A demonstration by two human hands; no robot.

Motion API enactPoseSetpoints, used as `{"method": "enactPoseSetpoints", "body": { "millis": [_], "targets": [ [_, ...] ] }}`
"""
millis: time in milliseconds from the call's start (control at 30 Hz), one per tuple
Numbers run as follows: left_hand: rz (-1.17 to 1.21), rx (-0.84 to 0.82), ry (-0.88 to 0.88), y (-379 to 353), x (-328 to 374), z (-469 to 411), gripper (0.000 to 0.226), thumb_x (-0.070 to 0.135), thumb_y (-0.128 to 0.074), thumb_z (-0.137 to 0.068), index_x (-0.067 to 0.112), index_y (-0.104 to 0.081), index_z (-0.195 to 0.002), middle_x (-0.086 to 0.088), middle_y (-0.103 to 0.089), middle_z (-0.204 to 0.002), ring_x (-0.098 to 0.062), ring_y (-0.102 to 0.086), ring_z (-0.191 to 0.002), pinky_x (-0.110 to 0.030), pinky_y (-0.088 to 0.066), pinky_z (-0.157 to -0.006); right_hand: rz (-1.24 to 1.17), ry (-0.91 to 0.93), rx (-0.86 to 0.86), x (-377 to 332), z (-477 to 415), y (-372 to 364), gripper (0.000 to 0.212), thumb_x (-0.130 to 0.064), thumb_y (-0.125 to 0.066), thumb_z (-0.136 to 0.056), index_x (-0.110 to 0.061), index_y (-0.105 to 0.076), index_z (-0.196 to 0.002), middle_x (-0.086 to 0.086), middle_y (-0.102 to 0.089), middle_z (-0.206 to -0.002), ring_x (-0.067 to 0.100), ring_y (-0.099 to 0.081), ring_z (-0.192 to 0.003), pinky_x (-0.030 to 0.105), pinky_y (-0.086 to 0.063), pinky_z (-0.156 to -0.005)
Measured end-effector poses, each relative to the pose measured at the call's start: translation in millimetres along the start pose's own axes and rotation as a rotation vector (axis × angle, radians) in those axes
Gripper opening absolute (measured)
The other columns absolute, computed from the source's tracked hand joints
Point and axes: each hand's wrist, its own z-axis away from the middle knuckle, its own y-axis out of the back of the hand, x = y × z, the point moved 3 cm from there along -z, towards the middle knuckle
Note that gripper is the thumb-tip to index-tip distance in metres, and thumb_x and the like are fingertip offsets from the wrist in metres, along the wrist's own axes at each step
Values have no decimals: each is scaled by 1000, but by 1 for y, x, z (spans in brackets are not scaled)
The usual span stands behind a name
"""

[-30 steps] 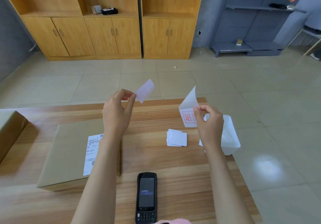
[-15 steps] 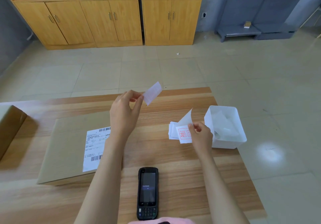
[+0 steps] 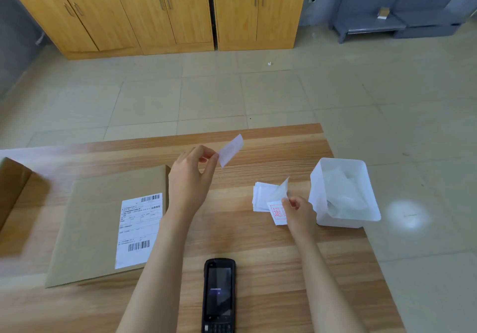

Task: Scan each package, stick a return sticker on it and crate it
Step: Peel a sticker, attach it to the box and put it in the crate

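White slip (image 3: 231,149), perhaps backing, in left hand (image 3: 189,177); right hand (image 3: 299,213) pinches red-stamped sticker (image 3: 277,212).

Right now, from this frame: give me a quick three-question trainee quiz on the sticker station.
1. True or false: the scanner lies on the package.
2. The right hand holds the red-printed sheet: A over the package, B next to the white bin, C above the scanner.
3. Fill in: the left hand pinches a ___.
Key: 1 false, it lies on the table; 2 B; 3 white slip.
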Motion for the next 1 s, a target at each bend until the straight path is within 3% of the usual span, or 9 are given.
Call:
{"method": "enactPoseSetpoints", "body": {
  "millis": [67,233,367,433,567,700,833,1000],
  "targets": [
    [-4,-4,5,-2,0,-1,11,22,-59,-91,17,-63,-82,13,-66,-83,-12,-61,-81,-30,-41,-69,23,-23,-1,3,-3,-1,19,-23,-56,-92,-8,-67,-95,3,-67,-95,17,-56,-85,27,-39,-72],
    [1,-3,7,-5,1,-3,11,22,-59,-91,19,-62,-81,14,-65,-83,-13,-60,-82,-33,-44,-70,123,-28,-22,10,-6,-5,21,-24,-56,-89,-13,-66,-105,5,-68,-102,25,-61,-96,34,-48,-81],
    [2,26,-25,-1,6,-2,11,21,-60,-91,17,-63,-81,12,-65,-82,-13,-61,-81,-34,-45,-70,160,-65,29,-1,2,0,40,-26,-59,-86,-16,-53,-125,11,-57,-113,32,-57,-104,40,-48,-82],
    [-6,48,-59,1,9,-1,11,21,-60,-91,17,-63,-81,10,-65,-82,-14,-61,-80,-32,-44,-70,14,-51,17,-22,12,4,38,-23,-60,-87,-14,-54,-124,9,-56,-116,26,-56,-105,37,-48,-84],
    [-63,109,-182,4,24,8,17,28,-57,-89,16,-64,-79,6,-62,-77,-17,-58,-74,-29,-40,-65,-520,-36,-239,-92,46,18,4,-16,-62,-91,-14,-65,-91,3,-64,-98,10,-60,-87,20,-45,-78],
    [-194,212,-363,10,43,23,18,28,-58,-89,16,-65,-78,5,-61,-75,-18,-52,-70,-27,-38,-64,-967,-93,-415,-142,76,35,12,-21,-60,-93,-10,-64,-94,6,-69,-94,16,-69,-86,30,-52,-88],
    [-231,294,-484,11,57,39,9,18,-71,-84,14,-67,-77,4,-62,-74,-18,-51,-68,-27,-37,-63,-1050,-69,-456,-157,95,46,22,-26,-63,-91,-8,-65,-103,7,-72,-98,17,-70,-90,32,-52,-90],
    [-214,318,-536,17,65,56,7,18,-72,-82,15,-69,-77,6,-64,-76,-17,-46,-69,-28,-35,-60,-1042,-13,-362,-158,111,51,21,-11,-61,-91,-1,-62,-109,13,-72,-100,16,-69,-83,28,-54,-81]
  ]
}}
